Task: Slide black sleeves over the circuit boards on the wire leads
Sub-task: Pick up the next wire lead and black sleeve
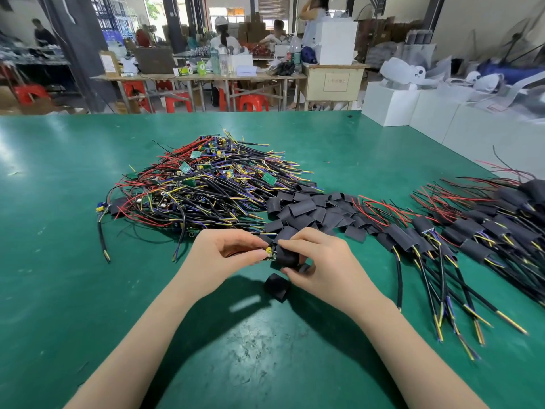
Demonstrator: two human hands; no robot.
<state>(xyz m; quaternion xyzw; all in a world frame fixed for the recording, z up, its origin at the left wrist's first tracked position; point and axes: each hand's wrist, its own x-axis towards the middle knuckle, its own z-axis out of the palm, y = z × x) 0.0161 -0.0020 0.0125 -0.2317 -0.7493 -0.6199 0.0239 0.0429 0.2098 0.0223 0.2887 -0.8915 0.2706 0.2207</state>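
My left hand pinches a small circuit board with a yellow part on it, just above the green table. My right hand grips a black sleeve whose open end meets the board's right end. A loose black sleeve lies on the table directly below my hands. Behind them a big tangle of bare boards on red, black and yellow leads is heaped, and beside it to the right sits a pile of loose black sleeves.
Sleeved leads lie in rows at the right, their wire ends pointing toward me. White boxes stand at the table's far right edge. People sit at benches with red stools far behind.
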